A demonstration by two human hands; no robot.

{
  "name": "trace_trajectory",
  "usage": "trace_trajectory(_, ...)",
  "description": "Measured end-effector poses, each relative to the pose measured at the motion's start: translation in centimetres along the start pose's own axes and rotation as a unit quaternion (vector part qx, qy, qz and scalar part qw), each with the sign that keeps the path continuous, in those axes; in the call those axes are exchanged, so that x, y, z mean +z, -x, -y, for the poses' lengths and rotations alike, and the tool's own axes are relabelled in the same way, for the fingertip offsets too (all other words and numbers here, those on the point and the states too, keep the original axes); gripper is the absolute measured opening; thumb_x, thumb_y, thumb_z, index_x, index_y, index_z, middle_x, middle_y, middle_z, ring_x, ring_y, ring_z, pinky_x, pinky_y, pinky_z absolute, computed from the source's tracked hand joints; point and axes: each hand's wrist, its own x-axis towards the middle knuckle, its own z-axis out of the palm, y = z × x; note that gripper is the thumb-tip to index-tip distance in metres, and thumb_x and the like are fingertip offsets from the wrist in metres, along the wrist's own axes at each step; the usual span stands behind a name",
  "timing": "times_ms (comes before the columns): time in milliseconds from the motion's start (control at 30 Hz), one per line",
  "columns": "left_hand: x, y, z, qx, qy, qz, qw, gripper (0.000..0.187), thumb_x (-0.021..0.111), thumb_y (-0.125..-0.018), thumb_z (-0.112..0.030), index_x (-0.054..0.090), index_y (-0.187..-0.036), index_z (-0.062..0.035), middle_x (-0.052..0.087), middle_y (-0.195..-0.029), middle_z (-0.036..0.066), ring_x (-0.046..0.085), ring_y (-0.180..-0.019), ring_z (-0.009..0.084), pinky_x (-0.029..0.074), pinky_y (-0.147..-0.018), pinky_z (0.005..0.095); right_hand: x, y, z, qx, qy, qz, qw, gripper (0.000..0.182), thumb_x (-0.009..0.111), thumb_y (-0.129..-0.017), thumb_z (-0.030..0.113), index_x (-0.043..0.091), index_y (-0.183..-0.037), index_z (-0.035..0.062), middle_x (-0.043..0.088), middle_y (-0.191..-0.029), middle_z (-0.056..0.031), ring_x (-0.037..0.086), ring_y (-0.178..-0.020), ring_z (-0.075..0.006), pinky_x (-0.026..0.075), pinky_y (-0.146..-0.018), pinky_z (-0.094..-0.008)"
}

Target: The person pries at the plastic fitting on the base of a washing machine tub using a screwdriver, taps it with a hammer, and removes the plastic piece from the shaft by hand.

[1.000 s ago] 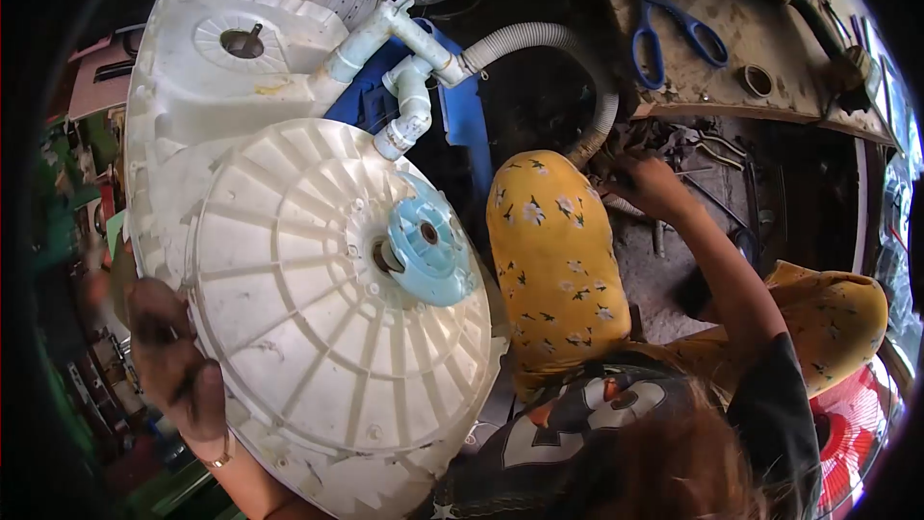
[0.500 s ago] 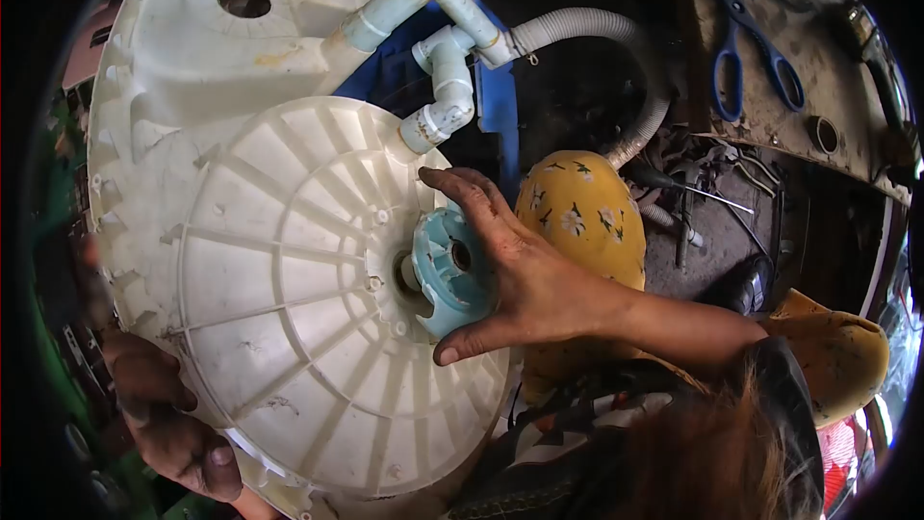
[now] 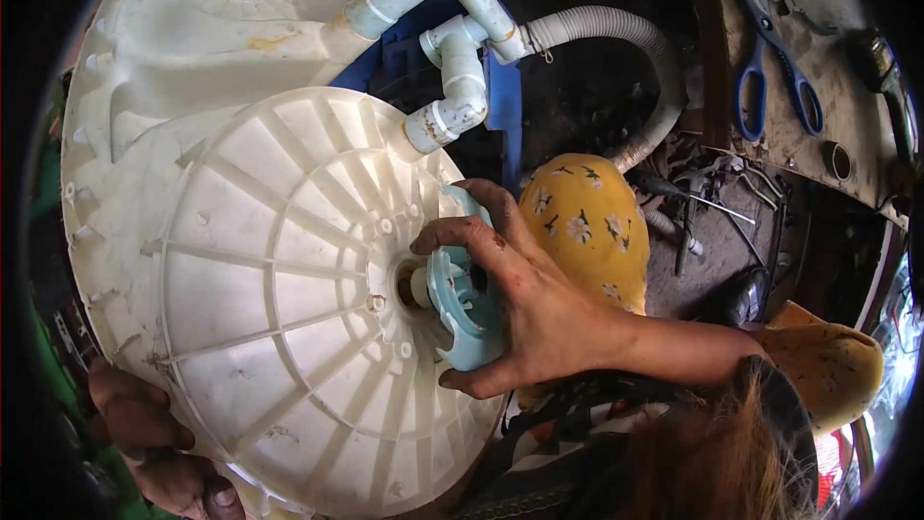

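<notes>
My right hand [image 3: 539, 303] is curled around a light-blue round plastic hub [image 3: 467, 313], fingers over its top and thumb under its lower edge. A short white stem joins the hub to the center hole of a ribbed white plastic disc [image 3: 231, 299]. That disc is part of a large white washing-machine tub [image 3: 115, 183] with a scalloped rim. At lower left, the curled fingers of my left hand [image 3: 159, 443] grip the tub's edge, partly in shadow.
Light-blue pipe elbows [image 3: 462, 87] lead to a grey corrugated hose [image 3: 616, 24]. Blue-handled scissors [image 3: 775, 63] lie on a worn board [image 3: 847, 0] at upper right. A screwdriver [image 3: 674, 191] is among scattered metal pieces. My knee in yellow flowered cloth [image 3: 587, 221] is beside the disc.
The hub has tilted and stands further out from the disc's center hole, more of its stem showing. My right fingers have closed further around it. The tub appears shifted slightly left.
</notes>
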Motion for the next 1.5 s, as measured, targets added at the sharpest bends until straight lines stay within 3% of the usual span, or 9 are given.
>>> trace_trajectory(133, -6.4, 2.8, 3.4, 0.054, 0.011, 0.160, 0.986, 0.025, 0.054, -0.068, -0.034, 0.035, -0.063, -0.0183, 0.031, -0.078, 0.006, 0.030, -0.077, 0.0260, 0.028, -0.071, 0.0403, 0.0, 0.0, -0.6, -0.032, -0.015, -0.002, 0.999, 0.092, 0.086, -0.051, 0.026, 0.042, -0.131, 0.0140, 0.023, -0.132, -0.0334, 0.027, -0.123, -0.0539, 0.032, -0.104, -0.0572)
trace_trajectory(500, -2.9, 0.0, 1.5, 0.090, 0.025, 0.155, 0.983, 0.012, 0.049, -0.078, -0.037, 0.052, -0.078, -0.0249, 0.037, -0.088, 0.005, 0.034, -0.087, 0.0269, 0.031, -0.077, 0.0444, -1.7, -1.1, -2.2, -0.144, 0.010, 0.053, 0.988, 0.092, 0.087, -0.041, 0.029, 0.052, -0.125, 0.0176, 0.024, -0.134, -0.0309, 0.033, -0.118, -0.0508, 0.035, -0.100, -0.0559)
trace_trajectory(600, -3.2, -0.2, 1.2, 0.099, 0.014, 0.162, 0.982, 0.014, 0.048, -0.080, -0.037, 0.056, -0.083, -0.0267, 0.039, -0.090, 0.004, 0.035, -0.089, 0.0272, 0.032, -0.078, 0.0456, -2.3, -1.6, -2.7, -0.178, 0.043, 0.078, 0.980, 0.091, 0.086, -0.038, 0.044, 0.058, -0.120, 0.0147, 0.027, -0.133, -0.0321, 0.033, -0.123, -0.0492, 0.032, -0.099, -0.0578)
trace_trajectory(700, -3.6, 0.4, 1.4, 0.089, 0.039, 0.162, 0.982, 0.019, 0.046, -0.082, -0.036, 0.060, -0.092, -0.0282, 0.043, -0.097, 0.005, 0.037, -0.093, 0.0277, 0.033, -0.084, 0.0498, -2.5, -2.2, -3.2, -0.236, 0.046, 0.091, 0.966, 0.093, 0.086, -0.037, 0.047, 0.059, -0.120, 0.0168, 0.028, -0.134, -0.0320, 0.033, -0.122, -0.0500, 0.033, -0.096, -0.0599)
trace_trajectory(767, -3.2, 0.8, 1.4, 0.083, 0.059, 0.142, 0.985, 0.022, 0.046, -0.082, -0.034, 0.061, -0.096, -0.0273, 0.046, -0.104, 0.007, 0.038, -0.096, 0.0289, 0.033, -0.090, 0.0517, -3.0, -2.5, -3.2, -0.257, 0.059, 0.098, 0.960, 0.098, 0.087, -0.032, 0.036, 0.055, -0.122, 0.0177, 0.031, -0.133, -0.0314, 0.036, -0.117, -0.0474, 0.036, -0.095, -0.0562)
trace_trajectory(867, -2.4, 1.4, 1.6, 0.088, 0.077, 0.108, 0.987, 0.024, 0.047, -0.081, -0.034, 0.060, -0.098, -0.0245, 0.048, -0.109, 0.011, 0.039, -0.100, 0.0313, 0.033, -0.095, 0.0520, -3.0, -2.7, -2.9, -0.252, 0.073, 0.110, 0.958, 0.094, 0.088, -0.033, 0.039, 0.056, -0.119, 0.0182, 0.029, -0.134, -0.0311, 0.035, -0.120, -0.0482, 0.035, -0.095, -0.0579)
trace_trajectory(1033, -2.9, 1.2, 1.4, 0.087, 0.068, 0.118, 0.987, 0.022, 0.048, -0.080, -0.036, 0.059, -0.094, -0.0227, 0.047, -0.096, 0.012, 0.040, -0.095, 0.0312, 0.035, -0.090, 0.0490, -3.0, -2.3, -1.7, -0.181, 0.082, 0.115, 0.973, 0.085, 0.088, -0.039, 0.037, 0.057, -0.115, 0.0170, 0.029, -0.136, -0.0307, 0.035, -0.123, -0.0473, 0.035, -0.097, -0.0554)
trace_trajectory(1333, -0.3, -1.6, -1.2, 0.011, -0.033, 0.097, 0.995, 0.016, 0.054, -0.080, -0.043, 0.052, -0.080, -0.0262, 0.038, -0.078, 0.002, 0.035, -0.081, 0.0257, 0.031, -0.074, 0.0429, -3.3, -2.9, -2.2, -0.242, 0.117, 0.134, 0.954, 0.083, 0.086, -0.040, 0.040, 0.057, -0.113, 0.0144, 0.030, -0.133, -0.0317, 0.034, -0.122, -0.0476, 0.035, -0.096, -0.0554)
trace_trajectory(1500, 0.5, -1.8, -1.5, -0.001, -0.037, 0.074, 0.997, 0.024, 0.054, -0.080, -0.042, 0.043, -0.069, -0.0242, 0.041, -0.077, 0.000, 0.034, -0.081, 0.0256, 0.030, -0.074, 0.0432, -3.3, -3.0, -2.5, -0.257, 0.121, 0.130, 0.950, 0.084, 0.085, -0.039, 0.047, 0.058, -0.112, 0.0142, 0.031, -0.132, -0.0293, 0.034, -0.122, -0.0467, 0.033, -0.096, -0.0581)
